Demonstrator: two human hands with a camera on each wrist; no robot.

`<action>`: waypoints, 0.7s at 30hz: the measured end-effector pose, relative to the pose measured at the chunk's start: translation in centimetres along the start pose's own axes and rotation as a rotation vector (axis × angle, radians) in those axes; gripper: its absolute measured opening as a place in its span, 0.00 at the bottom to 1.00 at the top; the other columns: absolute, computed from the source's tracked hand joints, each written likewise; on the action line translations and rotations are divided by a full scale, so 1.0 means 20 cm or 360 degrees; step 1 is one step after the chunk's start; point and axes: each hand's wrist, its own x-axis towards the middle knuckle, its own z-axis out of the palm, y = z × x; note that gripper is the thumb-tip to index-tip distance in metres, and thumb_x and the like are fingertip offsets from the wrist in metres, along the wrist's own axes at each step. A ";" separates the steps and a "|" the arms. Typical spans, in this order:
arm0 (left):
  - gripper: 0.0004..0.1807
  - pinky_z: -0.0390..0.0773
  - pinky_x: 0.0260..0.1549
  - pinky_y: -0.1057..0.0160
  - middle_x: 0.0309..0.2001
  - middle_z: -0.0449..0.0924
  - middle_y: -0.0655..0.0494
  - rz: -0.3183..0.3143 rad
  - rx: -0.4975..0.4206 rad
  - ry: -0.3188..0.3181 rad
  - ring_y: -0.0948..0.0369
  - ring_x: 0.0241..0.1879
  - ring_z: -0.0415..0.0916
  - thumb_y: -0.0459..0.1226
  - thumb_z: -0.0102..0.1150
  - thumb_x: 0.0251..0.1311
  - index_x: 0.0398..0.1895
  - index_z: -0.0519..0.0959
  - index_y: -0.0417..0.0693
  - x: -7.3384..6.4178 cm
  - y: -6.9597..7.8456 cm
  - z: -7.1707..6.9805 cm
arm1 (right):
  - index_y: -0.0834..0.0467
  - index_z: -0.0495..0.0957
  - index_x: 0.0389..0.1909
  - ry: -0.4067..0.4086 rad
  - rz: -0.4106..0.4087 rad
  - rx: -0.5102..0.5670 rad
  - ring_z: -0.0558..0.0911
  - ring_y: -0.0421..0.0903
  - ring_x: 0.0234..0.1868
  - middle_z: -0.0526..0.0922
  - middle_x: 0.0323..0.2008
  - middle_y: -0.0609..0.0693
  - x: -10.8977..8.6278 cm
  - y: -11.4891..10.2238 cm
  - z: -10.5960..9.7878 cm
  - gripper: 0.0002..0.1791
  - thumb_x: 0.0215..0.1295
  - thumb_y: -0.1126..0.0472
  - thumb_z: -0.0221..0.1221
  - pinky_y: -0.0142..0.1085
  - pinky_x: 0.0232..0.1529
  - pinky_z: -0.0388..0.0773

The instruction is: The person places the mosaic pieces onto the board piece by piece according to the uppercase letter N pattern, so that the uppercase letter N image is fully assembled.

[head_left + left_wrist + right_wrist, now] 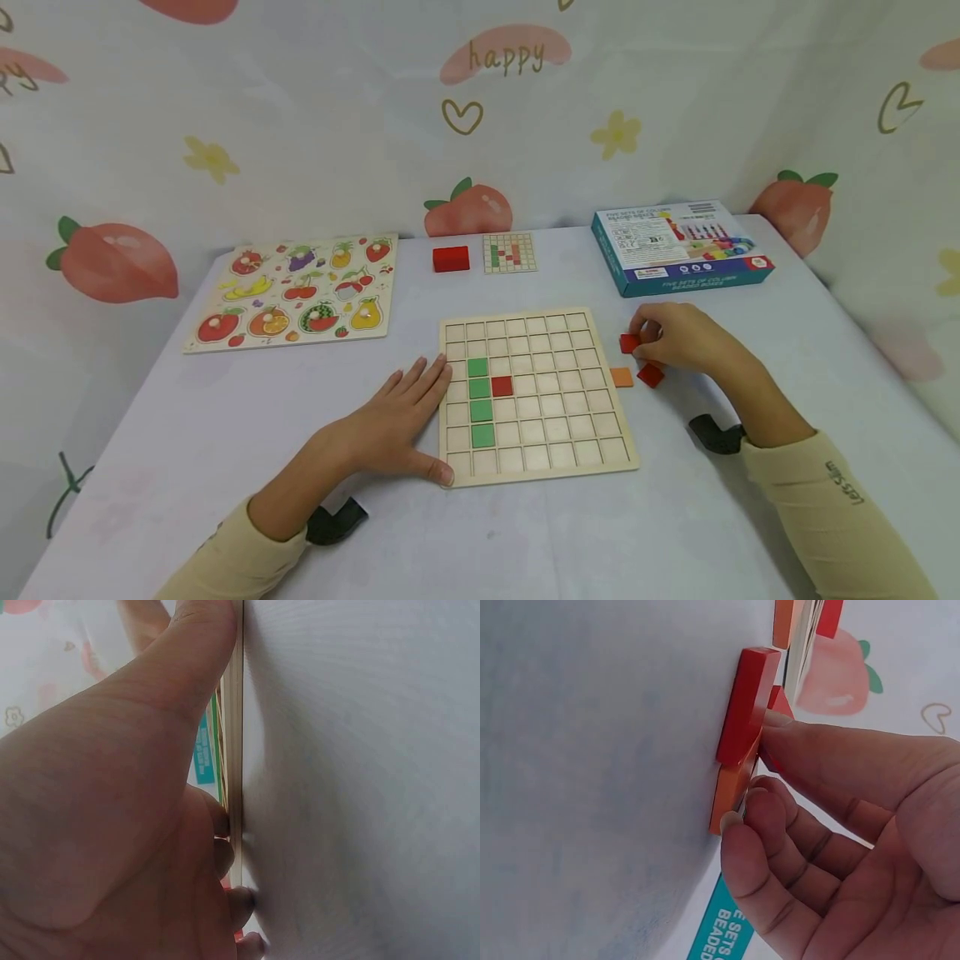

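Note:
A square wooden grid board (531, 431) lies on the white cloth. Several green tiles (481, 411) form a column in it, with one red tile (502, 386) beside them. My left hand (386, 429) is spread along the board's left edge, thumb at the near corner and fingertips against the side. Right of the board, my right hand (678, 337) pinches a red tile (628, 343) between thumb and fingers. Close under that hand lie another red tile (748, 709) and an orange tile (731, 795). A second orange tile (622, 377) sits at the board's right edge.
Behind the board are a red block (451, 259) and a small grid pattern card (511, 253). A fruit peg puzzle (341, 279) lies at the back left. A boxed bead set (682, 247) lies at the back right, against the printed cloth backdrop (360, 108).

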 end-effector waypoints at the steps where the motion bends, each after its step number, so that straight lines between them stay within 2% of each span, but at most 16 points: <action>1: 0.74 0.38 0.73 0.42 0.81 0.31 0.49 0.0000 0.0000 0.0001 0.48 0.78 0.26 0.77 0.60 0.42 0.81 0.39 0.43 0.00 0.00 0.00 | 0.63 0.79 0.45 0.0007 -0.0004 0.0005 0.76 0.53 0.37 0.79 0.35 0.56 0.00 0.00 0.00 0.14 0.61 0.63 0.69 0.40 0.34 0.80; 12: 0.74 0.38 0.73 0.42 0.81 0.32 0.48 0.0006 0.0002 0.0005 0.47 0.78 0.27 0.77 0.60 0.42 0.81 0.40 0.42 0.00 0.00 0.00 | 0.62 0.79 0.38 0.0049 -0.0054 0.0040 0.76 0.49 0.34 0.81 0.33 0.52 -0.01 -0.01 0.00 0.08 0.63 0.63 0.67 0.38 0.33 0.79; 21: 0.74 0.38 0.73 0.42 0.81 0.31 0.49 0.0007 0.0011 0.0002 0.47 0.78 0.26 0.77 0.60 0.42 0.81 0.39 0.43 0.00 0.00 0.00 | 0.61 0.83 0.42 0.0023 -0.0141 0.0198 0.77 0.49 0.36 0.82 0.34 0.50 -0.01 0.01 -0.01 0.08 0.67 0.62 0.65 0.38 0.37 0.78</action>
